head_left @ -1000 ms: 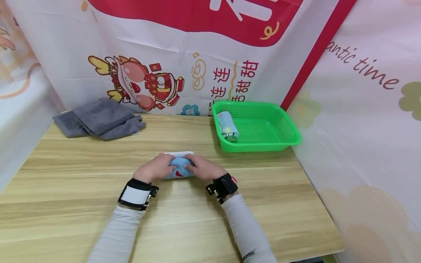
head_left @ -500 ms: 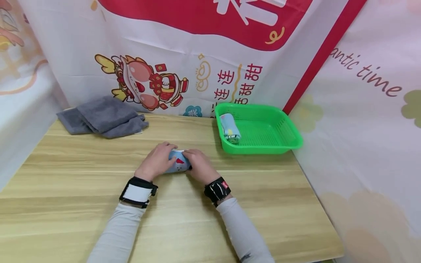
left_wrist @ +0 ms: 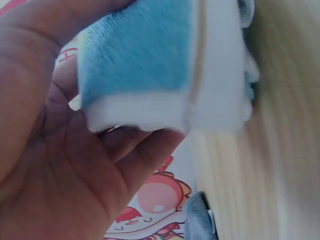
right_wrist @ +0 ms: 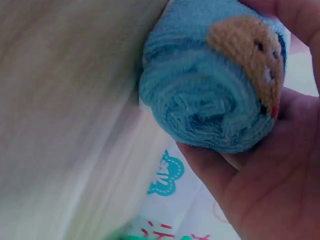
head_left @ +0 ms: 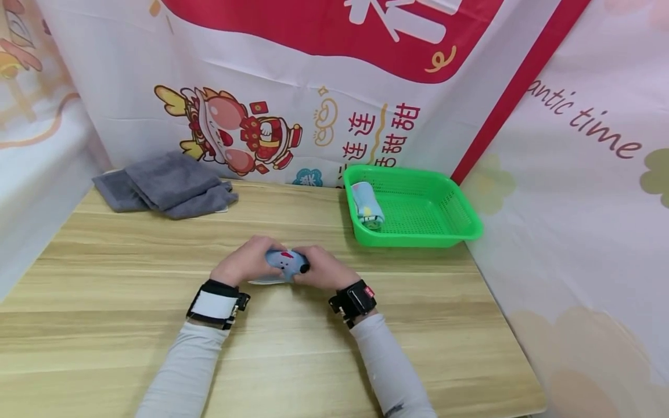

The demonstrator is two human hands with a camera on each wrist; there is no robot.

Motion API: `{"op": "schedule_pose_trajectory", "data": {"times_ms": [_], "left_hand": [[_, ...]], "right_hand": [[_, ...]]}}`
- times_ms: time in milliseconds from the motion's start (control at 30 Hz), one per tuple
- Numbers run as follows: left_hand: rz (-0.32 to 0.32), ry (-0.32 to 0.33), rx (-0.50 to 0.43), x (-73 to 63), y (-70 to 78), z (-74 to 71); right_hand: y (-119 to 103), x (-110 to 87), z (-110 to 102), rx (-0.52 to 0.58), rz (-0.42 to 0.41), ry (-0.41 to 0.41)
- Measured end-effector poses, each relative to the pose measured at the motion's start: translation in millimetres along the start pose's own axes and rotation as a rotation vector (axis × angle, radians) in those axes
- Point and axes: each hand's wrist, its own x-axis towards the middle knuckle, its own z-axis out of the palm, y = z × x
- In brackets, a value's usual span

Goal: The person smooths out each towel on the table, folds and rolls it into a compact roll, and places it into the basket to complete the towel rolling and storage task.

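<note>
Both hands hold a small light-blue towel [head_left: 284, 266], rolled up, over the middle of the table. My left hand [head_left: 248, 260] grips its left end, thumb on the near side and fingers on the far side. The right hand [head_left: 325, 268] grips the other end in the same way. In the left wrist view the towel [left_wrist: 140, 55] shows a white border with a thin tan line. The right wrist view shows the spiral end of the rolled towel [right_wrist: 200, 107] and a brown animal-face patch. A white edge of it sticks out toward me in the head view.
A green plastic basket [head_left: 418, 239] stands at the back right, with another rolled blue towel [head_left: 368, 204] along its left wall. Dark grey cloths [head_left: 167, 183] lie heaped at the back left. A printed curtain [head_left: 292, 69] hangs right behind the wooden table [head_left: 130, 278].
The towel roll has turned in the hands: its white edge went from the far side to the near side, and the red mark now lies on top. Both hands shifted their grip on it.
</note>
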Motion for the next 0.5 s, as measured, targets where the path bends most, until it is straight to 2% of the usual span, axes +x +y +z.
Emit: {"op": "schedule_pose_trajectory", "data": {"times_ms": [133, 267, 400, 500], "left_hand": [[-0.031, -0.016, -0.027, -0.2, -2.1, -1.9], [-0.055, 0.005, -0.036, -5.6, -5.0, -8.6], [-0.129, 0.088, -0.049, -17.4, -13.3, -24.8], [-0.168, 0.148, -0.049, -26.0, -20.0, -38.2]], "right_hand": [[-6.9, -0.7, -0.8, -0.167, -0.025, 0.093], [-7.5, 3.9, 6.5, -0.241, -0.035, 0.163], [-5.0, 5.5, 14.0, -0.229, 0.015, 0.197], [-1.4, 3.0, 15.6, -0.134, 0.070, 0.218]]}}
